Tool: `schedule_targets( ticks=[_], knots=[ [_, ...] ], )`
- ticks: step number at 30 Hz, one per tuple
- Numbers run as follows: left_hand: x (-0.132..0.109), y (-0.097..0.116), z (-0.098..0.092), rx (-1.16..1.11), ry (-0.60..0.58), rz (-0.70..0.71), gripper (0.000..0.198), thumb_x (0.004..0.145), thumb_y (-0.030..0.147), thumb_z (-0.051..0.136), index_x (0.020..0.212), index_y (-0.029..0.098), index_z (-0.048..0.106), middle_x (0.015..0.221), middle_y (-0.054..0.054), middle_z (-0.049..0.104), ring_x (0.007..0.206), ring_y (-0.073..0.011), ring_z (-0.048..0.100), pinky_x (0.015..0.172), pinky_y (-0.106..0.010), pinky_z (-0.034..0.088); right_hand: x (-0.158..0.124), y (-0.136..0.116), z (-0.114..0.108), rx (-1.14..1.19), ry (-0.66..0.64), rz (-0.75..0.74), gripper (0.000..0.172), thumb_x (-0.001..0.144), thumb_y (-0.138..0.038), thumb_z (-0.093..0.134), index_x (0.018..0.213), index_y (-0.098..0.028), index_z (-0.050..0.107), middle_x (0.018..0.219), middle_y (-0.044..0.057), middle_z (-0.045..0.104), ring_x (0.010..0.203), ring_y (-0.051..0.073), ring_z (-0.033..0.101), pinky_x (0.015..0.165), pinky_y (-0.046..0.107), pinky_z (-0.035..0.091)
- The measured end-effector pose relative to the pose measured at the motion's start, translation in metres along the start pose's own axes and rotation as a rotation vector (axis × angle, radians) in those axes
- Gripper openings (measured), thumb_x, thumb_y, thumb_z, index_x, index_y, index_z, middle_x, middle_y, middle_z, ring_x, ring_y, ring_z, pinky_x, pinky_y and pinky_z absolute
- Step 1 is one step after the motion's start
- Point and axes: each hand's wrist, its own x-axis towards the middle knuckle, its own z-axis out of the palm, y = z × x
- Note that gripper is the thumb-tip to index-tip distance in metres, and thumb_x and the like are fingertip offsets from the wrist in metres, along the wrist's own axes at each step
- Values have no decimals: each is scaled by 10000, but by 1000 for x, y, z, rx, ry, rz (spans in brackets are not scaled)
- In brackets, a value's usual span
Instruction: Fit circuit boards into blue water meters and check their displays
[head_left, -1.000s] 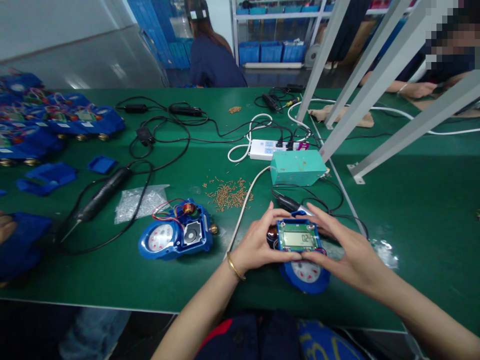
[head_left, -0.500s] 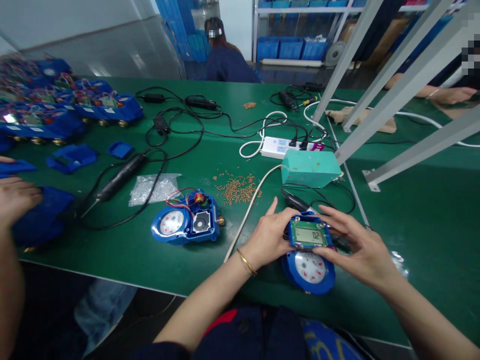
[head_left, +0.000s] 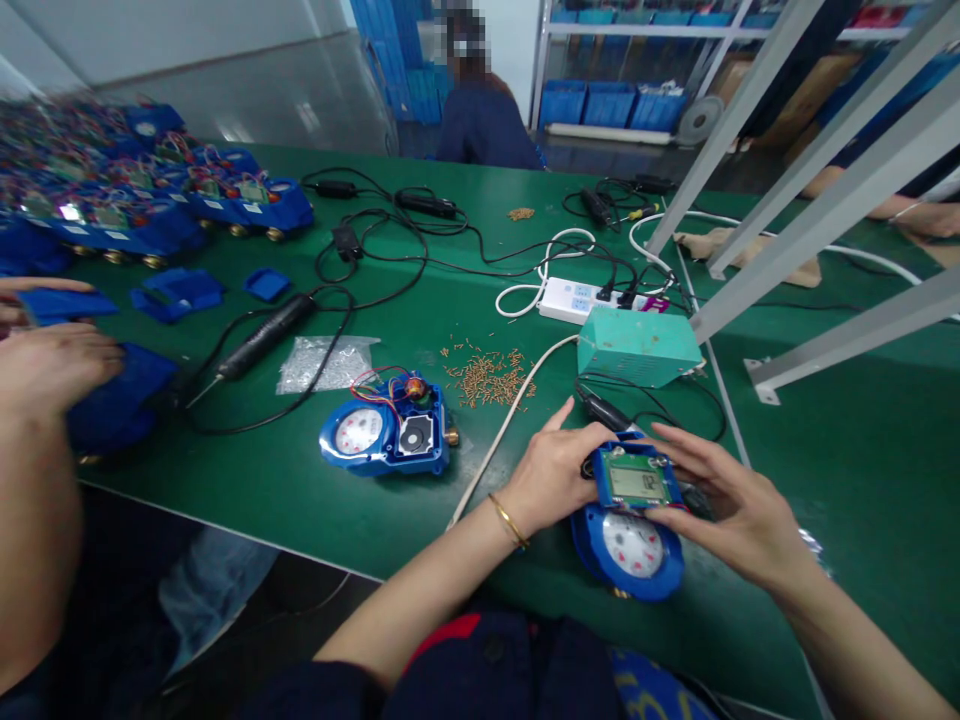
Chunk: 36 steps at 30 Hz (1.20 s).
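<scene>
A blue water meter [head_left: 628, 548] with a white dial lies on the green table [head_left: 315, 500] near its front edge. Over its upper half sits a green circuit board with an LCD screen [head_left: 637, 483]. My left hand [head_left: 553, 478], with a gold bangle on the wrist, grips the board's left edge. My right hand [head_left: 731, 512] holds the board's right edge and lower corner with bent fingers. A second blue meter [head_left: 390, 435], open, with coloured wires and a copper coil, lies to the left, untouched.
A heap of small brass screws [head_left: 489, 372], a teal box [head_left: 637, 345], a white power strip [head_left: 581, 298], a black electric screwdriver [head_left: 259, 342] and a plastic bag [head_left: 326, 362] lie behind. Blue meters [head_left: 150, 210] are stacked far left. A co-worker's hand [head_left: 56, 365] rests on blue parts.
The view has swung left and the co-worker's arm has come into view. My hands have pressed the board lower onto the meter; the screen's digits no longer show.
</scene>
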Motion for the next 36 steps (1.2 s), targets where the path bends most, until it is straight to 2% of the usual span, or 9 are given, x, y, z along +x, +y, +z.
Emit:
schedule_targets(
  ticks=[3, 5, 7, 9, 12, 17, 22, 27, 36],
  knots=[
    [-7, 3, -6, -70, 97, 19, 585, 735, 438, 779, 1196, 207, 503, 1191, -99, 684, 1116, -257, 664, 1192, -558, 277, -5, 6, 5, 96, 129, 48, 661, 810, -345, 773, 1394, -211, 495, 1292, 120, 639, 1106, 242, 664, 931, 300, 564],
    [-18, 4, -8, -49, 252, 36, 726, 634, 568, 813, 1180, 202, 505, 1249, -144, 640, 1164, -290, 626, 1101, -543, 411, -8, 8, 8, 144, 201, 78, 639, 798, -313, 785, 1374, -223, 521, 1271, 104, 655, 1074, 227, 681, 912, 275, 571],
    [-31, 7, -7, 45, 382, 116, 625, 668, 572, 789, 1110, 204, 545, 1118, -115, 681, 1035, -250, 673, 934, -431, 547, -9, 8, 11, 190, 252, 109, 622, 786, -292, 793, 1353, -229, 544, 1235, 94, 677, 1021, 224, 703, 882, 270, 589],
    [-41, 12, -4, 167, 396, 269, 424, 807, 461, 724, 1089, 185, 568, 996, -79, 710, 918, -192, 697, 812, -324, 579, -9, 8, 13, 215, 282, 135, 619, 781, -295, 795, 1346, -231, 550, 1214, 90, 688, 979, 229, 718, 860, 281, 604],
    [-46, 24, 2, 313, 255, 403, 307, 934, 301, 594, 1160, 97, 559, 1052, -114, 721, 959, -186, 692, 839, -287, 576, -8, 7, 14, 194, 294, 166, 632, 789, -321, 785, 1361, -224, 534, 1224, 102, 681, 952, 245, 725, 853, 311, 615],
    [-35, 37, 5, 449, 42, 254, 278, 1003, 280, 437, 1125, 89, 599, 1031, -93, 712, 930, -192, 670, 861, -297, 574, -7, 4, 15, 206, 331, 209, 620, 757, -321, 810, 1319, -218, 570, 1178, 93, 703, 924, 249, 732, 838, 309, 618],
    [-22, 37, 4, 517, -163, 129, 198, 981, 241, 482, 942, 121, 634, 950, -80, 664, 905, -186, 652, 802, -307, 573, -6, 3, 15, 265, 364, 230, 656, 682, -279, 856, 1283, -218, 600, 1134, 77, 722, 888, 237, 740, 811, 275, 618],
    [-2, 38, -13, 456, -333, 160, 252, 910, 368, 609, 880, 124, 666, 876, -78, 661, 882, -217, 665, 803, -321, 557, -5, 2, 14, 301, 410, 256, 691, 614, -275, 886, 1246, -217, 613, 1069, 76, 740, 832, 257, 746, 763, 308, 640],
    [17, 47, -35, 450, -550, 187, 159, 927, 122, 531, 948, 104, 687, 919, -103, 684, 906, -228, 678, 728, -304, 537, 0, -3, 15, 374, 452, 310, 679, 523, -237, 917, 1139, -210, 633, 1020, 80, 751, 762, 246, 749, 676, 272, 640]
  ],
)
